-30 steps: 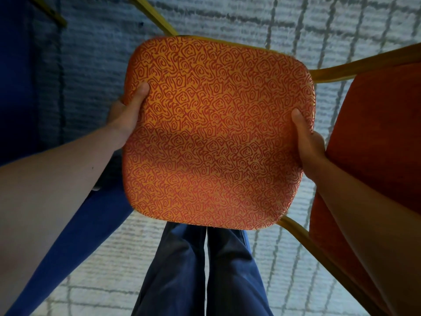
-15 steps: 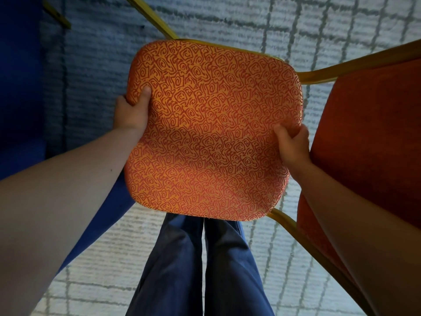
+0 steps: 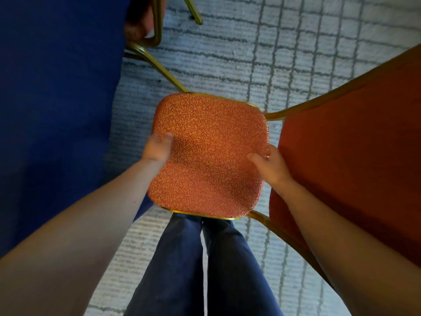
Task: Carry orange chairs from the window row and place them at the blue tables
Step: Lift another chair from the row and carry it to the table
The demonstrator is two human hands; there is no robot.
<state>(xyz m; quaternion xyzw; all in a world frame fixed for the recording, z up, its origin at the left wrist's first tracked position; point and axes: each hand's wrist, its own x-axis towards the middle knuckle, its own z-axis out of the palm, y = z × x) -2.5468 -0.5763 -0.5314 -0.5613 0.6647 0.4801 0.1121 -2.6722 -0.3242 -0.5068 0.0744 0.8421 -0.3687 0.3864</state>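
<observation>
Orange chair [image 3: 209,156] seat: our left hand [image 3: 158,149] grips 1 edge, while our right hand [image 3: 271,165] is too blurred to tell.

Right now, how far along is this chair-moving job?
Done: another chair, gold legs showing, already seems to stand at the blue table. In hand: the left hand and right hand grip the sides of a patterned orange chair right beside that table. Left: settle it on the carpet and let go; whether more chairs wait at the window is out of view.
</observation>
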